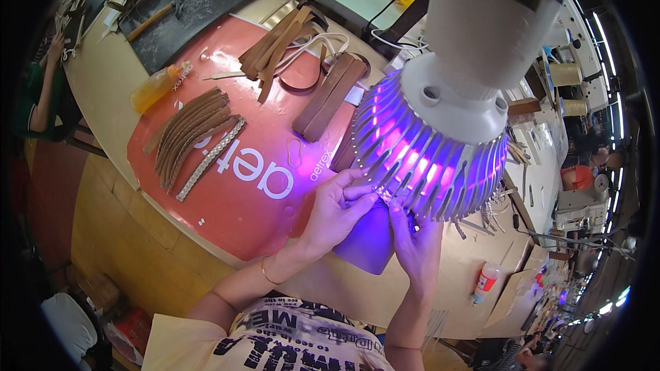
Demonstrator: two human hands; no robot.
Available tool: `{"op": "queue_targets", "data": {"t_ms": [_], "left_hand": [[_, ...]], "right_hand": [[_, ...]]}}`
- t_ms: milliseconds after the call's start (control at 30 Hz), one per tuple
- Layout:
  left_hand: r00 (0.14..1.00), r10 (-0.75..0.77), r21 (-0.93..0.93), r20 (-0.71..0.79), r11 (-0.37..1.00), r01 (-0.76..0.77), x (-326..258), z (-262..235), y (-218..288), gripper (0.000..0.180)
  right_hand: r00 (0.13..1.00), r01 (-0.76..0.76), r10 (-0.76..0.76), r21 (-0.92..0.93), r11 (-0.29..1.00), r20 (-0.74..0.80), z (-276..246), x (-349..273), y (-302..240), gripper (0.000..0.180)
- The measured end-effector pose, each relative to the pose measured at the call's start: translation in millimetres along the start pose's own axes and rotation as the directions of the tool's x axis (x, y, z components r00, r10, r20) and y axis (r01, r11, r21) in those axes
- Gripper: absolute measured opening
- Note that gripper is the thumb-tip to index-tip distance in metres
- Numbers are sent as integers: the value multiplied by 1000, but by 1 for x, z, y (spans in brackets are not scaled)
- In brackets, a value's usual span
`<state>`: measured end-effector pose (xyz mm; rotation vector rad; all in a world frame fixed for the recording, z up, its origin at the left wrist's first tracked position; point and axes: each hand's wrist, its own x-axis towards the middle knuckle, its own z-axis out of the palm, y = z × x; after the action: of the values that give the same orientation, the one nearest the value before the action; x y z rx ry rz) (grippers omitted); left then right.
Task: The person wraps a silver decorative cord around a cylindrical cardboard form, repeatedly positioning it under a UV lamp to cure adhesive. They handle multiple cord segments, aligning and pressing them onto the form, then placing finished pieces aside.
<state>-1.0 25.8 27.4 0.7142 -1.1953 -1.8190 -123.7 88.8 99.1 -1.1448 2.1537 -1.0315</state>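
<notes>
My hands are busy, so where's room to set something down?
The red mat is bare between the braids and your left hand, and the table between your right hand and the red-labelled bottle. Crowded: under the lamp, around the flat straps.

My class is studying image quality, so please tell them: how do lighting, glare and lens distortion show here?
Head view: violet light from the lamp tints the fingers and the flat piece below them; head view: white glare spots the glossy red mat, and the strip lights burn out; head view: fisheye bending curves the table's edge and leaves a black rim.
</notes>
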Motion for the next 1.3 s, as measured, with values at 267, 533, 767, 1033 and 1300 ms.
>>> {"op": "queue_targets", "data": {"t_ms": [267, 533, 767, 1033, 1300], "left_hand": [[999, -48, -69, -3, 996, 48, -1, 0, 7, 37], [999, -48, -196, -23, 980, 43, 1, -2, 1, 30], [988, -155, -303, 13, 941, 151, 5, -10, 14, 29], [984, -176, -420, -2, 893, 159, 8, -7, 18, 31], [977, -197, -313, -80, 936, 163, 9, -2, 13, 23]], "right_hand": [[999, 9, -6, 81, 997, -34, 2, 1, -2, 28], [999, 27, -26, -37, 999, 24, -4, 5, -3, 24], [997, 38, -33, -85, 996, 63, -6, 10, -8, 22], [994, 76, -67, -114, 991, 84, -6, 12, -11, 20], [980, -113, 101, 62, 992, 171, -19, 18, -3, 39]]}}
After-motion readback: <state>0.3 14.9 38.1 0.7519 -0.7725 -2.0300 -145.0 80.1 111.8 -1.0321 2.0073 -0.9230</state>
